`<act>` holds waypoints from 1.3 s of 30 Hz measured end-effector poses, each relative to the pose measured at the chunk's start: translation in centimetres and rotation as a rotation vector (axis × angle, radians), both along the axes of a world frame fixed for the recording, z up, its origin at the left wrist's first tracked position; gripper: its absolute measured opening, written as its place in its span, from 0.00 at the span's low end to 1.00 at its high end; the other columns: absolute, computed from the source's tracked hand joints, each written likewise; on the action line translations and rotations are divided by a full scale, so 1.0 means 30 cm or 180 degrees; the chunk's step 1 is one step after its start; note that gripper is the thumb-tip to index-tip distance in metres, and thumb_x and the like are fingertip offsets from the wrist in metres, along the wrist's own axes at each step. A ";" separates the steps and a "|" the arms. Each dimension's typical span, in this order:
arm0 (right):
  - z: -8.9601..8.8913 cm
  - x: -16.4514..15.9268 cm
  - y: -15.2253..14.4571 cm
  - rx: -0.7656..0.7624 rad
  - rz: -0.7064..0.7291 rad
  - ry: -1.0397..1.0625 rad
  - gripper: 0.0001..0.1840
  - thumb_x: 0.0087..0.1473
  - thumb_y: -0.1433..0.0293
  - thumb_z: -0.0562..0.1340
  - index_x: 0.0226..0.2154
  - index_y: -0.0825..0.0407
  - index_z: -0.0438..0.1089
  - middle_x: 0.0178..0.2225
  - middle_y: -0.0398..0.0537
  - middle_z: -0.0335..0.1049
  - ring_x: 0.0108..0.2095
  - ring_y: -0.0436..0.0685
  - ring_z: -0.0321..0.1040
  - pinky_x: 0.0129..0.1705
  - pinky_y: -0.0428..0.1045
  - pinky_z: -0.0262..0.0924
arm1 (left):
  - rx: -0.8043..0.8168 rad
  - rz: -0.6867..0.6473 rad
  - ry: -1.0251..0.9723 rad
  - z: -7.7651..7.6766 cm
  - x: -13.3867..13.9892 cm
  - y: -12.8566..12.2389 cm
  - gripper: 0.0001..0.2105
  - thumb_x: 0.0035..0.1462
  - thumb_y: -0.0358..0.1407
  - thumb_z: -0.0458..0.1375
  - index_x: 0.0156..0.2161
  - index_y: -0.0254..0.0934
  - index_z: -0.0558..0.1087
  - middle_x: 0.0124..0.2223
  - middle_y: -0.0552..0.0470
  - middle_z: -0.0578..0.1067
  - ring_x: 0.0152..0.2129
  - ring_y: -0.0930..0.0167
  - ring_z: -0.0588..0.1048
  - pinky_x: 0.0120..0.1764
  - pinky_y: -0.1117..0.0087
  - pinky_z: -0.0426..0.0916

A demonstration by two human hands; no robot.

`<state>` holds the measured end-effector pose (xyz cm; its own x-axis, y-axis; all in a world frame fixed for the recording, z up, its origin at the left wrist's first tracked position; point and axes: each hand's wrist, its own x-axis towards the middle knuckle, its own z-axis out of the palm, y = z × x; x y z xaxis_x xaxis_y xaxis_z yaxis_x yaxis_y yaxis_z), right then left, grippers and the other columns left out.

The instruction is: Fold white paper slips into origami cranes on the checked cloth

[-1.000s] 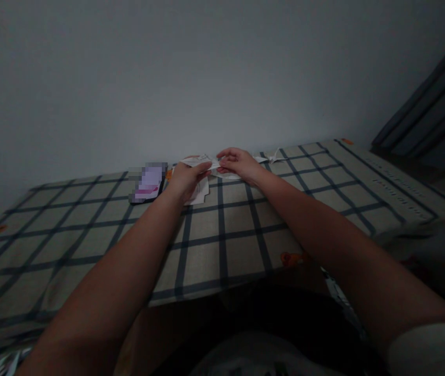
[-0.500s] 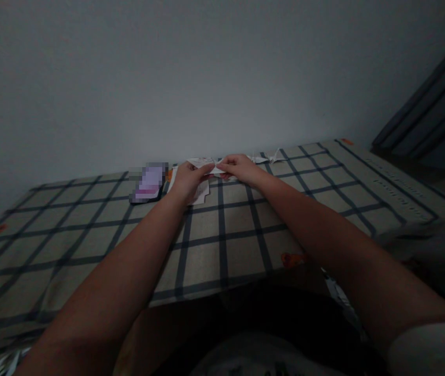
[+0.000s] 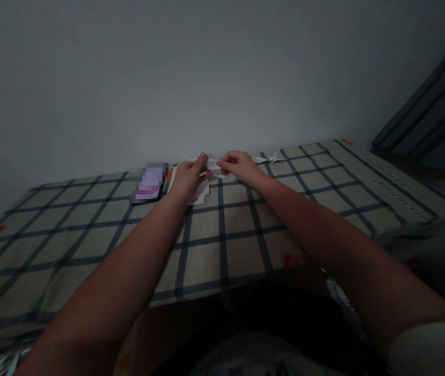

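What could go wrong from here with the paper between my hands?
The white paper could tear if your left hand and right hand pull unevenly. Your left hand might drag the paper sheets beside it, or perhaps bump the phone if it swings outward.

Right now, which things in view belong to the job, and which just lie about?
Apparently in the job:
- white paper between left hand and right hand
- perhaps the sheets alongside

Apparently lying about:
- phone-like device
- pointed white piece
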<state>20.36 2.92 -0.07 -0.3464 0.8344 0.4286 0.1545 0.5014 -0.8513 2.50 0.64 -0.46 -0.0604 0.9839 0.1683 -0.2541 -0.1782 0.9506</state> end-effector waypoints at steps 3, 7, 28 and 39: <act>-0.003 0.013 0.009 0.0849 -0.0496 -0.0370 0.09 0.56 0.67 0.63 0.27 0.54 0.68 0.27 0.44 0.68 0.29 0.51 0.63 0.34 0.47 0.56 | -0.0373 -0.0096 -0.0199 0.006 0.004 -0.002 0.20 0.53 0.53 0.64 0.36 0.36 0.73 0.37 0.46 0.78 0.36 0.68 0.78 0.43 0.66 0.74; 0.003 0.024 0.007 0.1590 -0.0578 -0.0945 0.05 0.56 0.71 0.63 0.29 0.54 0.69 0.30 0.46 0.68 0.33 0.53 0.63 0.37 0.49 0.55 | -0.0762 -0.0403 -0.0336 0.024 0.012 -0.014 0.19 0.57 0.51 0.62 0.35 0.34 0.74 0.37 0.43 0.78 0.36 0.67 0.79 0.43 0.67 0.75; -0.010 0.034 0.004 0.1221 0.0173 -0.0781 0.13 0.56 0.65 0.66 0.44 0.48 0.76 0.43 0.49 0.69 0.42 0.55 0.66 0.47 0.52 0.62 | -0.0412 -0.0340 0.0017 -0.011 -0.009 0.003 0.07 0.50 0.36 0.64 0.34 0.35 0.78 0.35 0.48 0.79 0.29 0.69 0.76 0.32 0.70 0.71; -0.021 0.021 0.031 0.0572 -0.0235 -0.0265 0.07 0.57 0.66 0.63 0.35 0.53 0.72 0.34 0.47 0.74 0.36 0.53 0.69 0.43 0.49 0.63 | -0.0240 -0.0637 0.0299 -0.004 -0.004 -0.019 0.13 0.44 0.40 0.72 0.34 0.37 0.79 0.35 0.50 0.77 0.31 0.73 0.74 0.33 0.74 0.71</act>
